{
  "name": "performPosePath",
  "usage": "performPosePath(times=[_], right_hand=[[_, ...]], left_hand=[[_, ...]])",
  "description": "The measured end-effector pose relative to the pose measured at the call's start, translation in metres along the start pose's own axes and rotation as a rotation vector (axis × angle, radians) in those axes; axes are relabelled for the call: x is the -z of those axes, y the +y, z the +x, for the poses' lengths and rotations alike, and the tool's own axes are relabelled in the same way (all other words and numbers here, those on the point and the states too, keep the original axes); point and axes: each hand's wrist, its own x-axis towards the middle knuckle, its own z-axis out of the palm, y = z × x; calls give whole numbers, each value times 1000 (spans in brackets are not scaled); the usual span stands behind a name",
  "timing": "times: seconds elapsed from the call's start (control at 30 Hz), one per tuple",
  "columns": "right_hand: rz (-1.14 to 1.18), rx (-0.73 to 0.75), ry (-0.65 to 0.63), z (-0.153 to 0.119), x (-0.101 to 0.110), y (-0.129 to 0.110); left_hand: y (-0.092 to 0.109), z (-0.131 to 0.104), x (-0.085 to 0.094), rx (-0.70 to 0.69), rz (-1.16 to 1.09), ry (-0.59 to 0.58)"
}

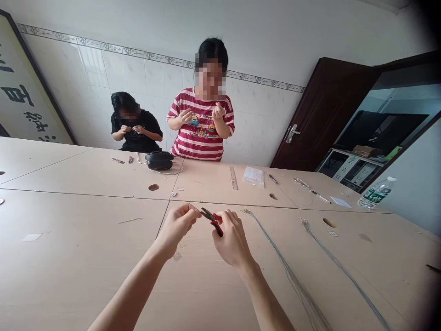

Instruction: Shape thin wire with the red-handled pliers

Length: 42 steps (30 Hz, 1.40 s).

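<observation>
My right hand is closed round the red and black handles of a pair of pliers, whose metal jaws point left. Just left of the jaw tips, my left hand pinches something too small to make out. A thin strand shows on the table below that hand. Right of my right hand lies a bundle of thin grey wires, and a second wire bundle lies farther right. Off to the left is a short thin wire piece.
Two people are across the joined tables. On the far side are a black case, a ruler, a clear plastic bag, and a pen. A water bottle stands at right. Round holes pierce the tabletop.
</observation>
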Motion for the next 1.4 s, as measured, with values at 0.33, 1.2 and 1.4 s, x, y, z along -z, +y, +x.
performPosePath(times=[0.33, 1.2, 1.4], right_hand=[[13, -18, -14, 1, -1, -1], [-56, -88, -35, 1, -2, 0], [-111, -102, -17, 2, -2, 1]], left_hand=[[-11, 2, -3, -41, 88, -70], [-13, 3, -6, -13, 111, -69], [-17, 3, -6, -35, 180, -79]])
